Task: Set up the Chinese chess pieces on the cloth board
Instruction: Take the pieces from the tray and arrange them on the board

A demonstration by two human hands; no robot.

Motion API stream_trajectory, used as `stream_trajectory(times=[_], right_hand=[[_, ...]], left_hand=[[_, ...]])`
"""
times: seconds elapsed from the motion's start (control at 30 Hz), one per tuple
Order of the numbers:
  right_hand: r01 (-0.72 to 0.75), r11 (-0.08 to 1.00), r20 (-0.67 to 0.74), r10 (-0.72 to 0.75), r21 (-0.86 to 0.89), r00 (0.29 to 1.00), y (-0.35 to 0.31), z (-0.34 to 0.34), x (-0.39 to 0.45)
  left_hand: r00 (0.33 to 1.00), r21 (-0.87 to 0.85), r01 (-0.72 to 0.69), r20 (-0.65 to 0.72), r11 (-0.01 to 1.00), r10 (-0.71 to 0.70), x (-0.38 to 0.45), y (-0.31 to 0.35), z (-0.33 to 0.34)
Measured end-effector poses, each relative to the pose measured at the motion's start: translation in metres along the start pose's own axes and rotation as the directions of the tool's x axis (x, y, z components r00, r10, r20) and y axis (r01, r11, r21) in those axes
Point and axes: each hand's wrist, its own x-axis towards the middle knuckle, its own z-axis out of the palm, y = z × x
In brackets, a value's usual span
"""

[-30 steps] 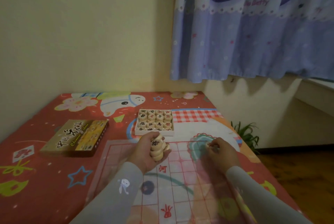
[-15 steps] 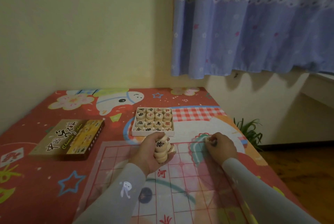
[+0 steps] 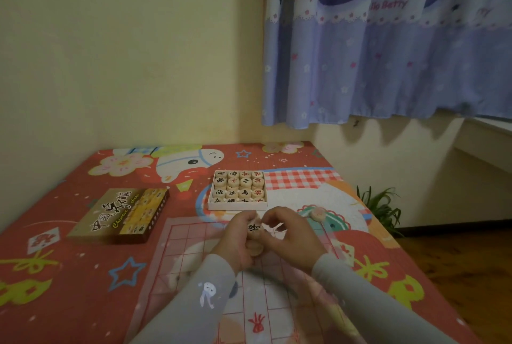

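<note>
Left hand [image 3: 235,244] curled round a small stack of wooden chess pieces [image 3: 255,235], top disc showing a black character; right hand [image 3: 288,235] meeting it from the right, fingertips pinching at the top piece of that stack. Both hands over the far edge of the cloth board [image 3: 194,266], grey sleeves running down to frame bottom, rabbit print on the left one.

Largest first: red cartoon-print bedspread [image 3: 69,274] under everything, pushed into a yellowish wall corner; blue patterned curtain [image 3: 388,52] hanging top right. Cloth board spread flat on the bedspread, red grid lines, translucent. Printed box lid [image 3: 119,216] lying left of the board, well apart from the hands. White tray [image 3: 238,206] just beyond the board's far edge, holding wooden discs in rows, black and red characters face up. Green plant [image 3: 382,205] beside the bed's right side. One single piece [image 3: 316,214] lying near the board's far right corner, just right of the right hand, face unreadable.
</note>
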Motion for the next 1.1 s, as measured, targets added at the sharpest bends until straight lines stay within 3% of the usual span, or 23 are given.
stream_trajectory(times=[0.13, 0.37, 0.53, 0.83, 1.1], right_hand=[[0.012, 1.000, 0.038, -0.013, 0.016, 0.999, -0.012, 0.001, -0.006], [-0.042, 0.998, -0.154, 0.050, 0.053, 0.987, -0.012, -0.016, -0.015], [-0.057, 0.998, -0.160, 0.062, 0.038, 0.985, -0.014, -0.018, -0.019], [-0.037, 0.998, 0.000, 0.037, 0.049, 0.999, -0.032, 0.037, -0.010], [0.026, 1.000, 0.196, -0.029, 0.017, 0.980, -0.063, 0.102, -0.009]], left_hand=[[1.000, 0.036, -0.022, 0.011, 0.999, 0.022, -0.021, -0.002, 0.002], [0.999, -0.107, -0.007, 0.052, 0.994, 0.013, -0.036, -0.001, -0.005], [0.993, -0.142, -0.006, 0.113, 0.990, 0.022, -0.037, 0.002, -0.013], [0.981, -0.247, -0.169, -0.133, 0.954, 0.139, -0.061, 0.039, -0.096], [0.925, -0.321, -0.360, -0.243, 0.876, 0.291, -0.075, 0.063, -0.192]])
